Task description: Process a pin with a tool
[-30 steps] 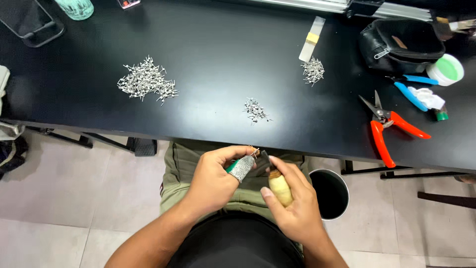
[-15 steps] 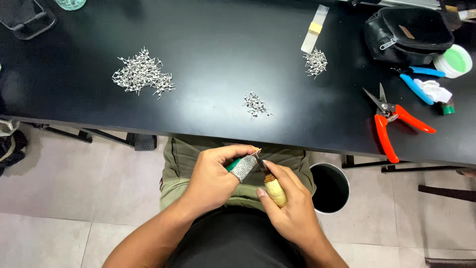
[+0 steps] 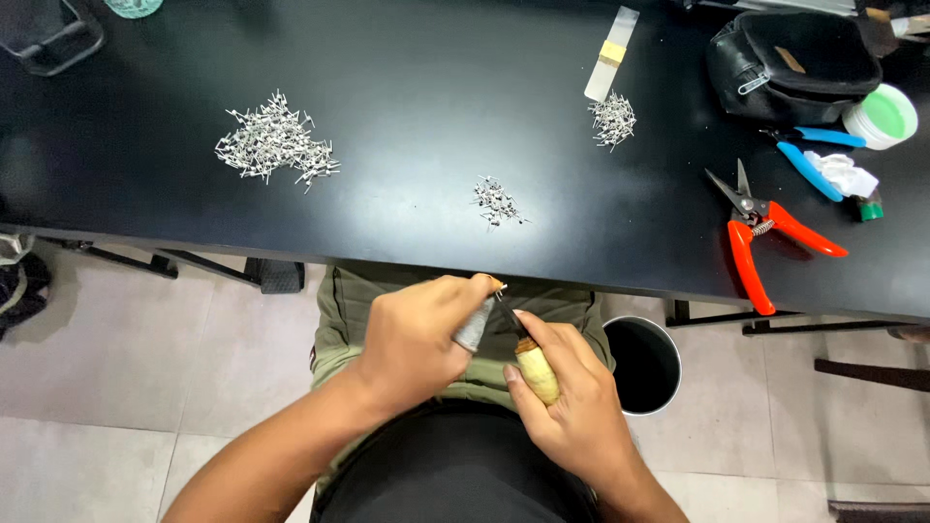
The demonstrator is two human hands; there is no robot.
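While we are working over our lap, below the near edge of the black surface (image 3: 407,87), we are gripping a small tool with a pale wooden handle (image 3: 539,373) in the right hand (image 3: 572,407), fingers curled tight around it and its thin dark blade pointing up and to the left. The left hand (image 3: 417,344) is pinching a tiny piece at its fingertips (image 3: 489,284), right at the blade's tip; a grey wrap covers one finger (image 3: 473,327). What that piece is, we cannot tell. Ahead of the hands, on the surface, a small pile of metal pins (image 3: 496,201) is lying nearest, a larger pile (image 3: 274,150) is sitting farther left, and red-handled snips (image 3: 765,237) are resting well to the right. Just right of the right hand, a round black bin (image 3: 644,366) is standing on the floor. We judge that the blade could slip off so small a piece and nick the pinching fingers, or the piece could drop to the floor.
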